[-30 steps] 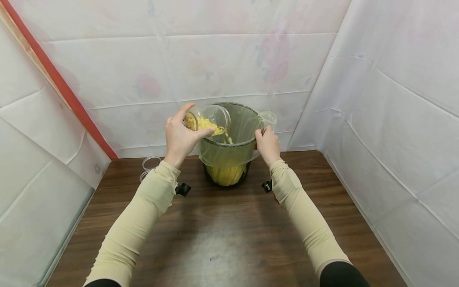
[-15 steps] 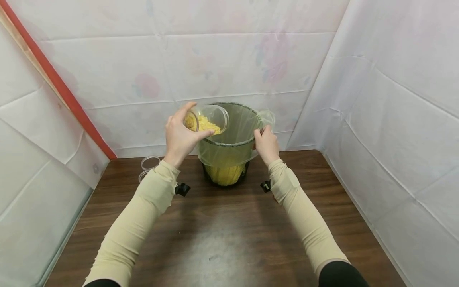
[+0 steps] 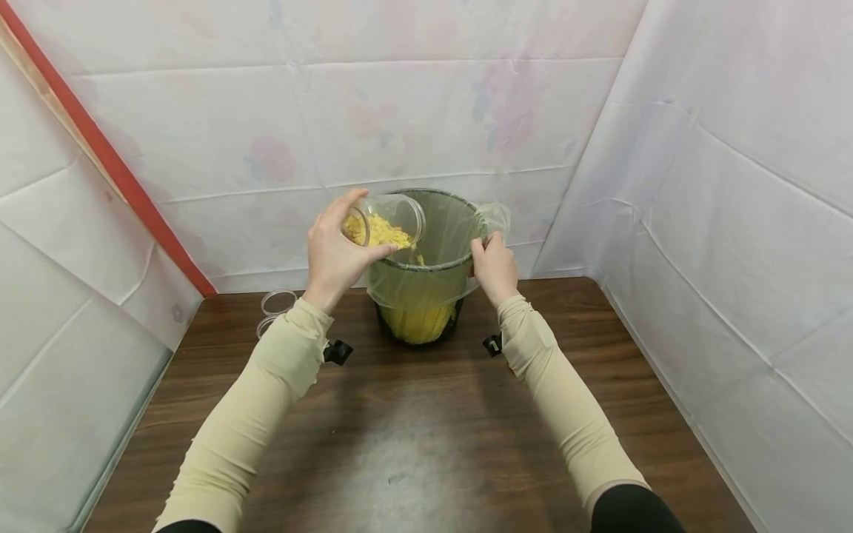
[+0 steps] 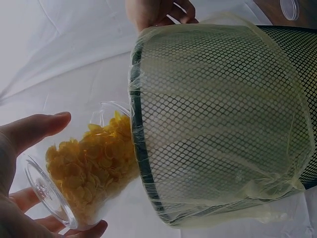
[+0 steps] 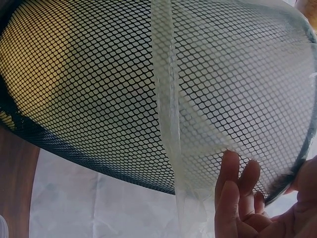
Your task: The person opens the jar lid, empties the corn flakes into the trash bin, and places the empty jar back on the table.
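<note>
A clear plastic jar [image 3: 408,207] of yellow flakes [image 3: 381,231] lies tipped on its side over the basket, gripped between the thumb and fingers of my left hand [image 3: 331,255]. Its mouth points right and some flakes drop from it. Below stands an upright black mesh wastebasket [image 3: 416,333], lined with a translucent yellowish bag [image 3: 409,287] folded over the rim. Yellow contents show through the lower mesh. On the basket's right side, my right hand [image 3: 496,268] holds the rim and bag; in the right wrist view its fingers [image 5: 229,173] lie against the bagged mesh outside.
Round clear lids [image 3: 278,302] lie on the brown wooden table [image 3: 400,437] to the left, partly behind my left wrist. White sheeting [image 3: 400,126] rises close behind the basket, with sheeted walls on both sides. A red strip [image 3: 133,178] runs along the left corner.
Flakes fall from the jar's mouth one second ago, nearly stop half a second ago, and fall again now. The jar holds slightly fewer flakes. Both hands stay nearly in place.
</note>
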`<state>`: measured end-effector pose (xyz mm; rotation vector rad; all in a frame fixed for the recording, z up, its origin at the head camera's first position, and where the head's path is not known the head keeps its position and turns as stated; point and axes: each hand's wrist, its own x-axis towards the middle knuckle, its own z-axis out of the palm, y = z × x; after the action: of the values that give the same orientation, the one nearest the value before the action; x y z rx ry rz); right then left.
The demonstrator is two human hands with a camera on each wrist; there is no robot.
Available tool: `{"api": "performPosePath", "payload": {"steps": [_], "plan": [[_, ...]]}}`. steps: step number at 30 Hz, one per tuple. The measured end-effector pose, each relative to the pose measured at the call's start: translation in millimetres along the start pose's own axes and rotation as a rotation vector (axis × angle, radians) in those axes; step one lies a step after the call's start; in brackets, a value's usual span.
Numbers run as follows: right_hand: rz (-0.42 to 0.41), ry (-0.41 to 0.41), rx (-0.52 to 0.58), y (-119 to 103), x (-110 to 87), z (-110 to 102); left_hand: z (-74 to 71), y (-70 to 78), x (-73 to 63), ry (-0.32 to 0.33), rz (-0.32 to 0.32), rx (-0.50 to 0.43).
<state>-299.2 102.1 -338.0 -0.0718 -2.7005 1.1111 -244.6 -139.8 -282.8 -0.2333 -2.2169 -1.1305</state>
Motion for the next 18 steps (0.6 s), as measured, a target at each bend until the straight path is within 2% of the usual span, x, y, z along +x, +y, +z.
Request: {"api": "performPosePath", "payload": {"steps": [18], "plan": [[0.004,0.005,-0.005,1.0,0.6,1.0,0.6,1.8,-0.9,-0.011,0.054,-0.005]]}}
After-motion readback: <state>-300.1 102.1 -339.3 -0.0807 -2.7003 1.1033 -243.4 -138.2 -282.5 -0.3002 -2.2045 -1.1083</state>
